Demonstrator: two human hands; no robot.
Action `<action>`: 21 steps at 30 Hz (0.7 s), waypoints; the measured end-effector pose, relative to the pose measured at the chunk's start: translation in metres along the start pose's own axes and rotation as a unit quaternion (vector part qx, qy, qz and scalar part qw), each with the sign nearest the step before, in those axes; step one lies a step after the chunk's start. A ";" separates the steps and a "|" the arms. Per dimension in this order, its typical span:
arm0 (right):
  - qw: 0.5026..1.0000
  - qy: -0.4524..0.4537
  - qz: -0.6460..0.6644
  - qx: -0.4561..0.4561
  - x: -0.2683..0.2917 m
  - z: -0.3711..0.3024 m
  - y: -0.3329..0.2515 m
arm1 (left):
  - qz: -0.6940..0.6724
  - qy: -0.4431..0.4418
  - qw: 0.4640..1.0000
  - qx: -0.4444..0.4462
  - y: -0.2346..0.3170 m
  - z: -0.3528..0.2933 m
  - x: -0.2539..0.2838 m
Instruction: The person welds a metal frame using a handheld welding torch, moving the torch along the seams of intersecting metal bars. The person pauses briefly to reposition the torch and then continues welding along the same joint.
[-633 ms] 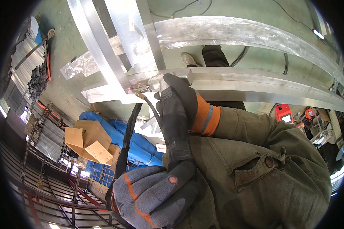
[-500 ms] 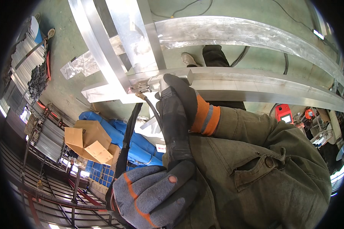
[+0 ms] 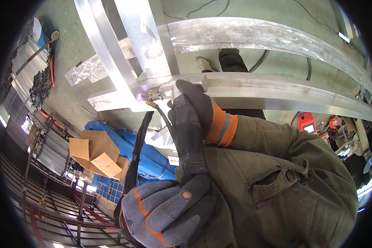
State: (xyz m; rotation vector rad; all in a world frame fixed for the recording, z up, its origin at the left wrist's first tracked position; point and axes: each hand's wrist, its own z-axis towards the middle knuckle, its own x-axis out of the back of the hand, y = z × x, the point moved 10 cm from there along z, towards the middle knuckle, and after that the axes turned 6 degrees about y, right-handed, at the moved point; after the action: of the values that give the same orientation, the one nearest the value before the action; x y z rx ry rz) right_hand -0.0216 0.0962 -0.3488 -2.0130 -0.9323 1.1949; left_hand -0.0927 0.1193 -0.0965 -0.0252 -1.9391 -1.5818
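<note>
My right hand [image 3: 196, 105], in a dark glove with an orange cuff, is closed round the front of a welding torch [image 3: 188, 142] with a black wrapped handle. Its metal head, with a brass fitting and a thin hose [image 3: 166, 120], reaches left to a joint between aluminium bars. A bright violet-white glow lights the metal at the tip. The torch's tip itself is hard to make out in the glare. Lower down, my left hand [image 3: 165, 213], in a grey glove with an orange stripe and a small hole, wraps round the rear of the handle.
An upright-running aluminium bar [image 3: 142, 37] meets a long crosswise bar [image 3: 285, 93]; another long bar [image 3: 256, 35] lies beyond. A black cable [image 3: 137, 151] hangs left of the torch. An open cardboard box [image 3: 97, 151] and blue wrapped bundles [image 3: 153, 159] are at left, a red machine [image 3: 306, 123] at right.
The glow at the torch tip now looks more violet on the bars around it. Both hands and the torch have hardly moved.
</note>
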 end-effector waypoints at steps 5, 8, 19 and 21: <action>0.998 0.001 -0.055 0.026 0.001 0.001 -0.008 | -0.010 0.056 0.998 -0.024 0.000 0.001 0.000; 0.996 0.003 -0.080 0.040 0.001 0.002 -0.010 | -0.017 0.036 0.999 -0.011 -0.002 0.000 -0.001; 1.000 0.014 0.022 0.005 -0.001 -0.001 0.003 | 0.043 -0.011 0.999 -0.010 0.003 0.006 -0.002; 0.999 0.013 0.038 0.030 0.000 -0.001 0.000 | 0.045 -0.023 0.999 -0.016 0.004 0.004 -0.001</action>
State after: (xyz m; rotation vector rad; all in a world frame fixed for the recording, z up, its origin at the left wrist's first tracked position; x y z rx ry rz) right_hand -0.0209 0.0960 -0.3482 -2.0261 -0.8047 1.2204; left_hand -0.0920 0.1244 -0.0943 -0.1595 -1.9201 -1.5650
